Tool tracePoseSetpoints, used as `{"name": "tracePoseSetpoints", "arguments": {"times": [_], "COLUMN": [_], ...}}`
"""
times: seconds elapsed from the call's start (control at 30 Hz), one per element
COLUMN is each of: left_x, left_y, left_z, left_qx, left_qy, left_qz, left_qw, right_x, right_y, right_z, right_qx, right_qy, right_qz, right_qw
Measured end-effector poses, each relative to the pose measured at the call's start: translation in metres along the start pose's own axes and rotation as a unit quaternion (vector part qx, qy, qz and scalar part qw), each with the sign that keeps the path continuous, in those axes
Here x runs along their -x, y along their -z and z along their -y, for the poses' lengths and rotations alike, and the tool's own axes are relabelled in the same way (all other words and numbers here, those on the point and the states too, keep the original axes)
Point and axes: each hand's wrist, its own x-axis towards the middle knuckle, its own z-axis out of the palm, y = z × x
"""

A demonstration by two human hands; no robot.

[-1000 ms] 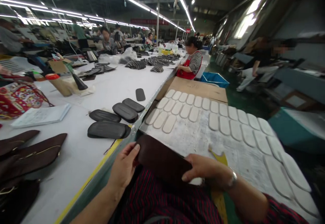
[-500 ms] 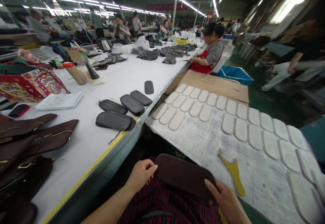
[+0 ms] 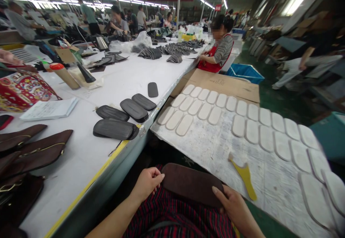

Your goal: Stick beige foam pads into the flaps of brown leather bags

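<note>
A dark brown oblong panel with rounded ends (image 3: 192, 183) lies across my lap, over striped red and black cloth. My left hand (image 3: 147, 183) has its fingers curled in and its thumb against the panel's left end. At the other end my right hand (image 3: 230, 201) grips the panel, thumb on top and fingers mostly hidden below. On the board at the right lies a yellow spreader (image 3: 245, 177) with a brownish tip. Beside and beyond it, several pale oblong pieces (image 3: 253, 131) are laid out in rows.
Stacked dark grey oblong pieces (image 3: 115, 128) lie near the edge of the white table (image 3: 88, 151). Brown zipped leather parts (image 3: 48, 146) are at the left. Past the pale pieces are cardboard (image 3: 223, 83), a blue bin (image 3: 245, 73) and a co-worker in a red apron (image 3: 208, 65).
The view has shifted slightly, so the tables and pieces sit a little further left. Both hands stay on the brown panel, which is tilted slightly differently.
</note>
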Motion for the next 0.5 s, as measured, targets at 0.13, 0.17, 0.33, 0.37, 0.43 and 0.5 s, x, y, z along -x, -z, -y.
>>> {"name": "tracePoseSetpoints", "arguments": {"times": [0.13,0.17,0.33,0.37,0.43,0.5], "left_x": [-0.0019,-0.0022,-0.0012,-0.0008,-0.0005,-0.0011], "left_y": [-0.0001,-0.0004,-0.0025,-0.0029,-0.0033,-0.0034], "left_z": [0.0015,0.0015,-0.0022,-0.0028,-0.0028,-0.0013], "left_qx": [-0.003,-0.003,-0.019,-0.021,-0.024,-0.029], "left_qy": [0.002,0.003,0.006,0.005,0.004,0.003], "left_qz": [0.007,0.007,-0.002,-0.004,-0.005,-0.006], "left_qw": [1.000,1.000,1.000,1.000,1.000,1.000], "right_x": [0.0002,0.0008,0.0021,0.0018,0.0010,-0.0003], "right_y": [-0.0005,-0.0006,-0.0008,-0.0010,-0.0014,-0.0019], "right_z": [-0.0032,-0.0029,0.0006,0.0007,0.0002,-0.0012], "right_qx": [-0.007,-0.008,-0.008,-0.005,0.003,0.014], "right_qy": [0.008,0.008,-0.002,-0.002,0.003,0.011], "right_qz": [0.002,0.002,0.003,0.001,-0.004,-0.012], "right_qw": [1.000,1.000,1.000,1.000,1.000,1.000]}}
